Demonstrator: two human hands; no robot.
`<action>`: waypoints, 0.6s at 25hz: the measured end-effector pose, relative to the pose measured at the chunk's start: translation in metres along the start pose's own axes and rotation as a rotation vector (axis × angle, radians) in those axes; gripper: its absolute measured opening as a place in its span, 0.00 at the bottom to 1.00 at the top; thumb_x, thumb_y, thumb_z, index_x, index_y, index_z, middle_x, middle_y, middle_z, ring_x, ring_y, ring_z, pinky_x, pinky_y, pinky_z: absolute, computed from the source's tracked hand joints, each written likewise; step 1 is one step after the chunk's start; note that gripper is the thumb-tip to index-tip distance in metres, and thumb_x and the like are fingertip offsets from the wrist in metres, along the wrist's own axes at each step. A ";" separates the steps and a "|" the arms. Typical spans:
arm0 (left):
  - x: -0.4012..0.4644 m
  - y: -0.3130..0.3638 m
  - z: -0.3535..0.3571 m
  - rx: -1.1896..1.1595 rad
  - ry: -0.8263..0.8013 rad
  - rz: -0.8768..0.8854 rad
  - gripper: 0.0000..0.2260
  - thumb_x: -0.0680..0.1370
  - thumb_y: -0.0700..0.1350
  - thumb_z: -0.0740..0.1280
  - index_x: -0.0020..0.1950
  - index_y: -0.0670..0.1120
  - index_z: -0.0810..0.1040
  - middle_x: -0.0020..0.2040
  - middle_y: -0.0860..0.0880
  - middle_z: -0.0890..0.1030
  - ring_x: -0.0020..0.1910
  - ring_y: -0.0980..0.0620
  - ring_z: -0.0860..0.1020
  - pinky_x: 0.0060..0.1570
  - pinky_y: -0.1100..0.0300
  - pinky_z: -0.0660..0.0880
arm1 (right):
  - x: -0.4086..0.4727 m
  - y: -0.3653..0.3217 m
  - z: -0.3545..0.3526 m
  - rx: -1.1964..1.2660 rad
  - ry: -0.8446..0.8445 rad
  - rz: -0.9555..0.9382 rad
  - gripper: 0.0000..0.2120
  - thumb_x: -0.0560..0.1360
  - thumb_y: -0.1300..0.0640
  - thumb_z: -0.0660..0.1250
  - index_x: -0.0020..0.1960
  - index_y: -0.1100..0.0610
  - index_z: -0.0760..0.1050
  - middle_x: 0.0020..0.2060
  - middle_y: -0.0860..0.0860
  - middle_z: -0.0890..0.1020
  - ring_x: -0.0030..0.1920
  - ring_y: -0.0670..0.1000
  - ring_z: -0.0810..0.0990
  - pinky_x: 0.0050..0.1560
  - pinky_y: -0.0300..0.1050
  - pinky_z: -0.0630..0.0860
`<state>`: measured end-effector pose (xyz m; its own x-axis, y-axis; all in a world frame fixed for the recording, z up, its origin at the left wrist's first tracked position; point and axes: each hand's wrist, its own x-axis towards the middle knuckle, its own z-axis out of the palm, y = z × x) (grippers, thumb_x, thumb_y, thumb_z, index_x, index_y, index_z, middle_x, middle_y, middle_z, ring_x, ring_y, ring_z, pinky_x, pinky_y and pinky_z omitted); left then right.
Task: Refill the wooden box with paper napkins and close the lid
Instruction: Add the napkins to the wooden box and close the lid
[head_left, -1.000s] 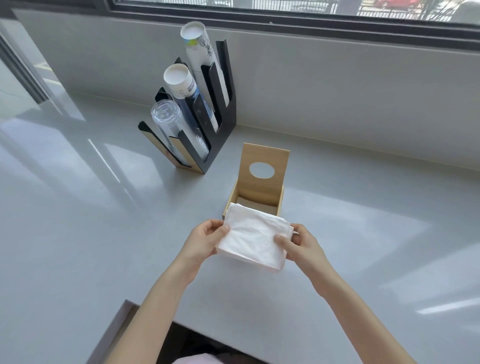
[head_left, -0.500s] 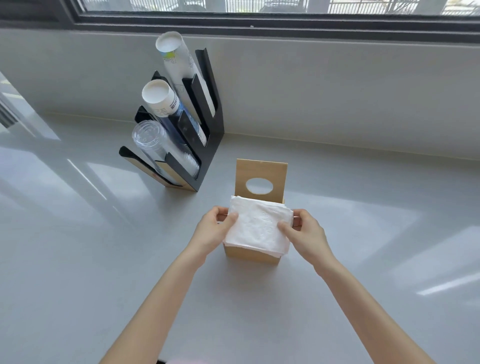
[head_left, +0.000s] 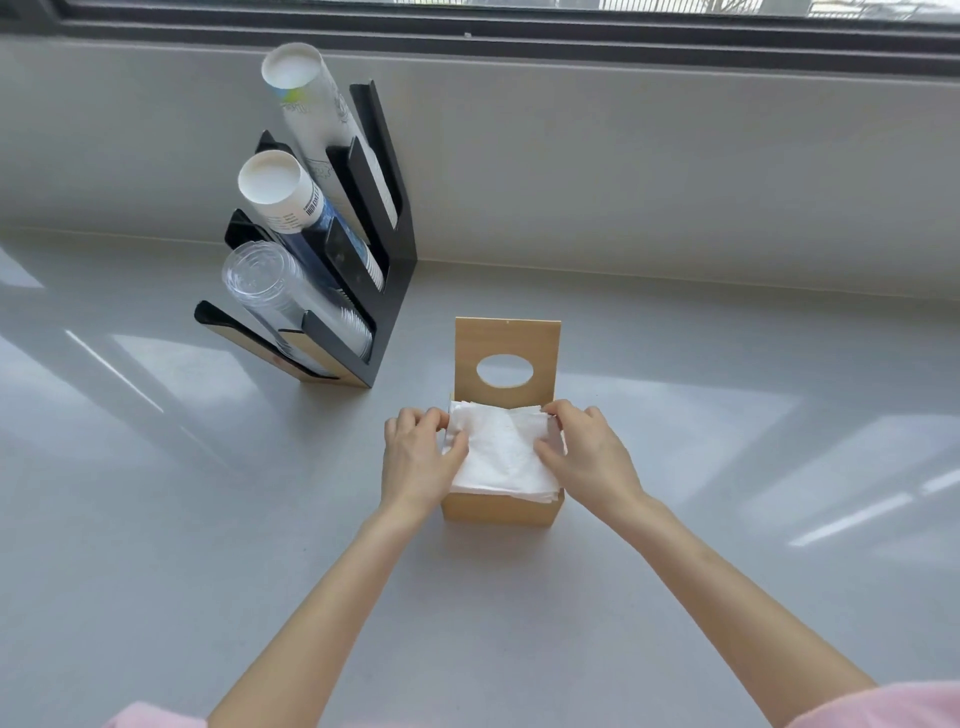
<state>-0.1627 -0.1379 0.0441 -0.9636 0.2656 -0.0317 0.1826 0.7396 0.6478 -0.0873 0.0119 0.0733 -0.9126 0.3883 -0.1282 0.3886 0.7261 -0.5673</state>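
Observation:
A small wooden box (head_left: 497, 510) stands on the grey counter in the middle of the head view. Its lid (head_left: 506, 338), with an oval hole, is swung up and stands upright at the back. A white stack of paper napkins (head_left: 501, 457) lies in the box's opening, its top rising a little above the rim. My left hand (head_left: 418, 460) grips the stack's left side and my right hand (head_left: 584, 454) grips its right side, thumbs pressing on top. The inside of the box is hidden by the napkins.
A black cup holder (head_left: 382, 291) stands to the left behind the box, carrying two paper cup stacks (head_left: 283, 195) and a clear plastic cup stack (head_left: 270, 291). A grey wall (head_left: 675, 182) under a window runs along the back of the counter.
Both hands carried the napkin stack forward from in front of the box and lowered it into the box's opening. The camera moved closer and looks more steeply down.

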 end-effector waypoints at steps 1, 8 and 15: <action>0.000 -0.001 0.001 0.065 0.017 0.038 0.10 0.76 0.46 0.63 0.51 0.40 0.76 0.55 0.45 0.72 0.60 0.44 0.66 0.52 0.60 0.64 | 0.000 -0.002 -0.001 -0.058 0.004 -0.029 0.17 0.76 0.60 0.58 0.65 0.57 0.68 0.38 0.47 0.69 0.57 0.56 0.72 0.55 0.49 0.71; 0.005 0.001 0.006 0.402 -0.075 0.199 0.12 0.78 0.47 0.58 0.56 0.42 0.74 0.74 0.46 0.59 0.73 0.47 0.54 0.66 0.53 0.58 | 0.011 0.000 0.011 -0.317 0.025 -0.122 0.12 0.75 0.62 0.56 0.58 0.57 0.71 0.33 0.44 0.70 0.56 0.55 0.70 0.50 0.45 0.63; 0.013 0.006 0.015 0.644 -0.194 0.210 0.13 0.77 0.44 0.58 0.57 0.43 0.77 0.76 0.42 0.54 0.75 0.47 0.48 0.69 0.51 0.54 | 0.024 0.002 0.029 -0.522 0.015 -0.110 0.13 0.75 0.65 0.56 0.57 0.58 0.72 0.51 0.52 0.82 0.57 0.55 0.70 0.43 0.44 0.57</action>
<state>-0.1710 -0.1206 0.0359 -0.8539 0.5040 -0.1297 0.4979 0.8637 0.0779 -0.1120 0.0062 0.0450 -0.9511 0.2992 -0.0766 0.3058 0.9472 -0.0963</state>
